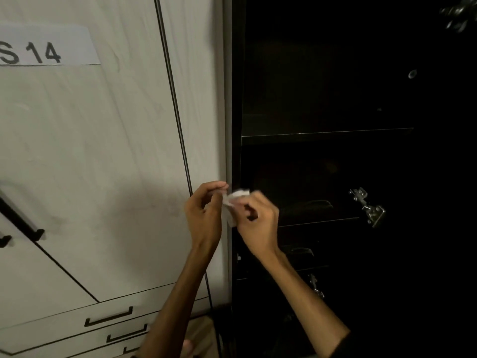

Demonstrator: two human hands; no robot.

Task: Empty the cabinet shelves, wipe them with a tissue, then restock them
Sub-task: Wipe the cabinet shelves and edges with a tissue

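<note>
A small crumpled white tissue [233, 200] hangs between both hands in front of the open cabinet's left edge. My left hand [205, 211] pinches its left end with thumb and fingertips. My right hand [259, 220] grips its right part with curled fingers. The open cabinet [322, 130] is very dark inside; the edge of one shelf [327, 132] shows as a thin pale line, and another shelf edge [320, 221] lies lower down. Whether anything stands on the shelves I cannot tell in the dark.
Pale wood-grain closed doors [103, 151] fill the left, with a paper label reading "S 14" [44, 46] and black handles [23, 223]. Drawers with black handles [108, 317] sit below. Metal hinges [367, 206] shine on the cabinet's right side.
</note>
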